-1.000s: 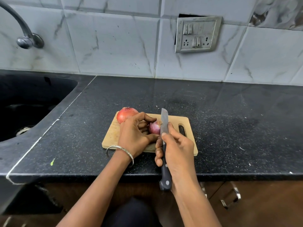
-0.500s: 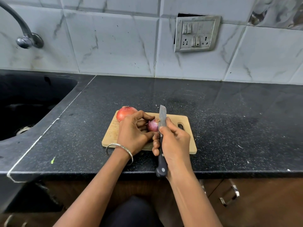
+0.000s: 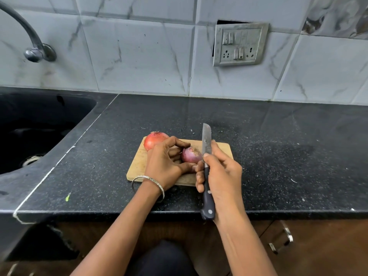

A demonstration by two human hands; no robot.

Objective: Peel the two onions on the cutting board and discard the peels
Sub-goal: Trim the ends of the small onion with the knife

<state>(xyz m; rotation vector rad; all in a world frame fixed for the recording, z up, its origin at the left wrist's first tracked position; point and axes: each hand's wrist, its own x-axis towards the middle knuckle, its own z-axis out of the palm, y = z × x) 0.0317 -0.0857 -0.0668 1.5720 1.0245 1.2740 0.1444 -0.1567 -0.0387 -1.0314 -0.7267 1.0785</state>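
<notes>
A wooden cutting board (image 3: 137,166) lies on the black counter. A large red onion (image 3: 154,140) sits at its far left corner, skin on. My left hand (image 3: 166,163) grips a smaller purple onion (image 3: 190,155) near the board's middle, root end up. My right hand (image 3: 220,172) holds a knife (image 3: 206,144) by its dark handle, with the blade pointing away from me and lying against the small onion's right side. My thumb presses on the blade's base.
A black sink (image 3: 39,124) with a tap (image 3: 29,42) is at the left. A switch and socket plate (image 3: 240,44) hangs on the tiled wall. Cabinet handles (image 3: 280,240) show below the counter's front edge. A green scrap (image 3: 68,196) lies near the front left.
The knife has drawn back toward me and lifted a little, its tip rising past the board's far edge. My left hand keeps hold of the small onion.
</notes>
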